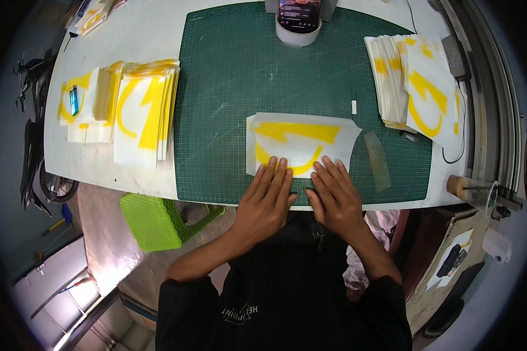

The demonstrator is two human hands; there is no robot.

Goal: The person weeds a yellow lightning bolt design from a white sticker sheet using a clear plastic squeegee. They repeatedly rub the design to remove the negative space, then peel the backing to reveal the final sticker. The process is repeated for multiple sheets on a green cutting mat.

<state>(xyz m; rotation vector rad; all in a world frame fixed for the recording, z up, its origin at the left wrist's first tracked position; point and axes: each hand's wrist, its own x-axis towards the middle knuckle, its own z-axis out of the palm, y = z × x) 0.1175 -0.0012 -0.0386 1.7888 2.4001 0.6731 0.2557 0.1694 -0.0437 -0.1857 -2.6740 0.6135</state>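
Observation:
A white sheet with yellow printed shapes lies on the green cutting mat, close to the table's near edge. It looks like a decal with a translucent film over it; the film's right edge lifts slightly. My left hand rests flat on the sheet's lower left, fingers stretched out and together. On the lower right, the fingertips of my right hand press on the same sheet, thumb apart. Neither hand grips anything. To the right of the sheet a clear strip lies on the mat.
Stacks of yellow-and-white sheets stand left and right. A blue lighter tops the far-left pile. A phone leans in a white roll at the back. A green stool is below the table's left front.

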